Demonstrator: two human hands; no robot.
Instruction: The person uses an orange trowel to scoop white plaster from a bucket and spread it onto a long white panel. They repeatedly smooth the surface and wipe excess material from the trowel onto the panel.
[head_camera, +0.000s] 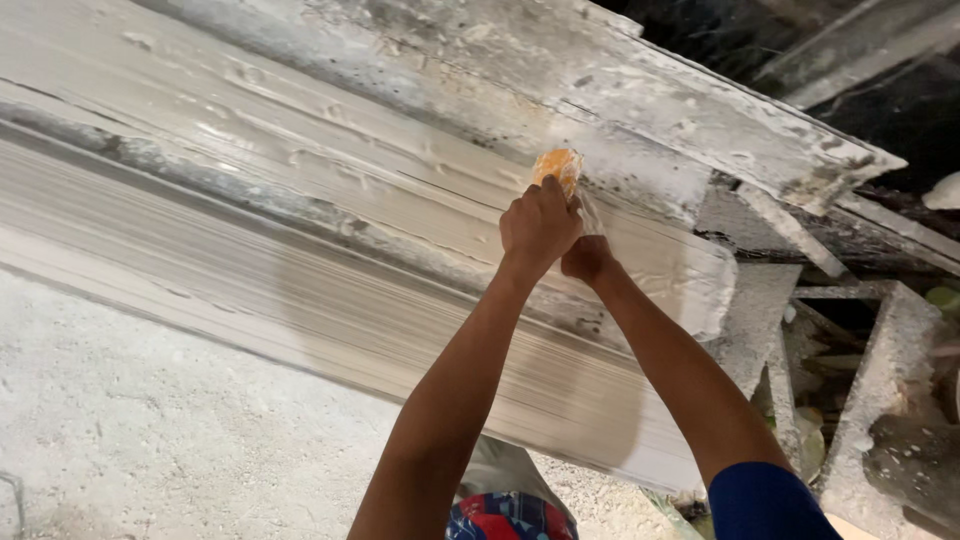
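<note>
Rough workshop, dim at the far right, with a speckled grey-white concrete floor across the near left. Dominated by a long white plaster moulding with stepped, ribbed profile, running from far left down toward the near right and lying on a crusted plaster-caked bench. Wet-looking ridges and dents along the upper band; fine parallel lines along the lower face.

Left hand reaching far out, fingers curled tight around an orange sponge-like pad, pressed against the moulding's upper band just below the bench edge. Gripped from behind, probably to push the pad flat along the profile. Right hand just beside and below the left, touching it at the knuckles, closed on what looks like a thin pale scrap or blade; too small to name, and exact hold hard to tell. Likely set there to steady the stroke.

Both forearms stretched side by side, blue sleeve at the near right, red-and-blue patterned cloth at the near edge between the arms.

Plaster-spattered grey frame pieces stacked at the right, dark gaps behind.
</note>
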